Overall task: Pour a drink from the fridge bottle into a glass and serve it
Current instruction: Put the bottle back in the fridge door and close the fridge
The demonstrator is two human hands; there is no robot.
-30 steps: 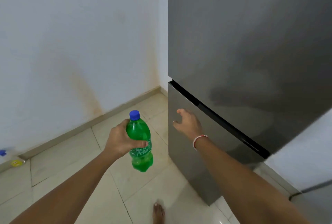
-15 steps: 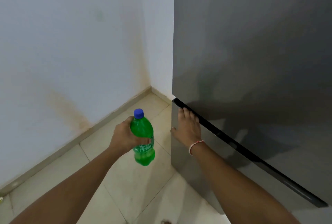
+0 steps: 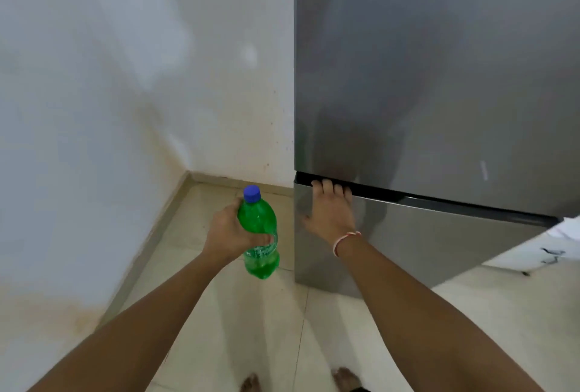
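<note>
**Bottle held upright beside closed fridge**

Two bare feet (image 3: 345, 378) are seen on the pale tiled floor (image 3: 470, 322) at the bottom edge. The green bottle (image 3: 260, 234), capped in blue (image 3: 252, 193), is held upright by the left hand (image 3: 230, 236), whose fingers are curled round its middle; it hangs above the floor, just left of the fridge (image 3: 439, 77). The right hand (image 3: 329, 211), a thread band (image 3: 343, 239) at its wrist, is laid flat on the lower door (image 3: 423, 234), fingers straight, their tips in the dark gap (image 3: 439, 195) between the doors. A stained white wall (image 3: 110, 109) is seen behind.
</note>
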